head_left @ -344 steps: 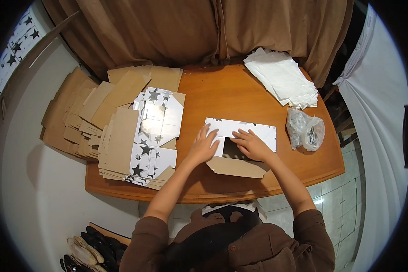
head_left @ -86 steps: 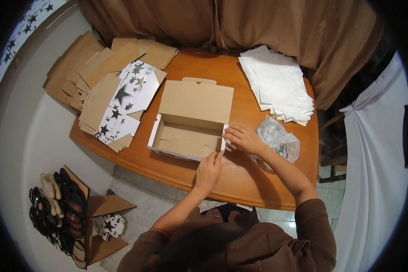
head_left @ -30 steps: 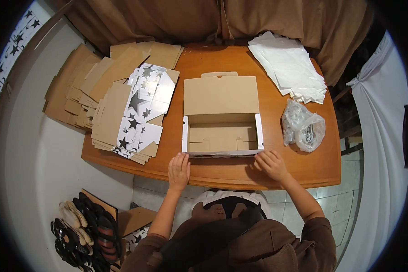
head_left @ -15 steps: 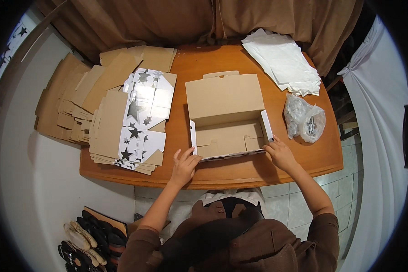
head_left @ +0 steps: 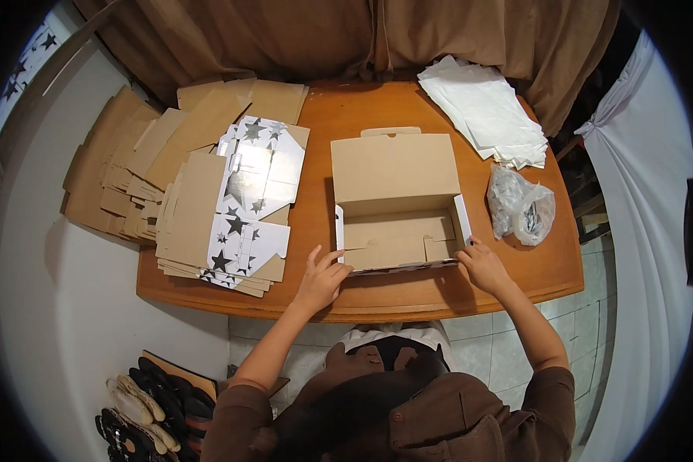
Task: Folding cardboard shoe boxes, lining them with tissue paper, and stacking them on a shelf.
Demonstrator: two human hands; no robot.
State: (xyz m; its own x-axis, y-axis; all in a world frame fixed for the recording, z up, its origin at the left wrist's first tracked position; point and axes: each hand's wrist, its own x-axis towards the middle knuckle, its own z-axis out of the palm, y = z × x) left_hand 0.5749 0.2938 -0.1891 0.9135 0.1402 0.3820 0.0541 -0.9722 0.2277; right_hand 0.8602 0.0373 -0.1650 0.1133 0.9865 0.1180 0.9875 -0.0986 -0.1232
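On the wooden table in front of me stands an open cardboard box [head_left: 396, 228], brown inside and white with dark prints outside. Its lid [head_left: 393, 168] is raised at the far side, with a tuck tab on top. At the near left corner, my left hand [head_left: 322, 283] grips the box edge between thumb and fingers. My right hand [head_left: 483, 266] does the same at the near right corner, fingertips over the rim. Two slotted flaps lie folded inside along the near wall. The thumbs are partly hidden.
To the left lie stacked flat cardboard blanks [head_left: 190, 208], some with a white star-printed side [head_left: 263, 165]. White paper sheets [head_left: 481, 108] lie at the far right, above a clear plastic bag [head_left: 520, 205]. Shoes [head_left: 158, 408] sit on the floor at lower left.
The box and both hands have shifted slightly to the right. My grip on the near corners looks much the same. The whole view has also moved a little.
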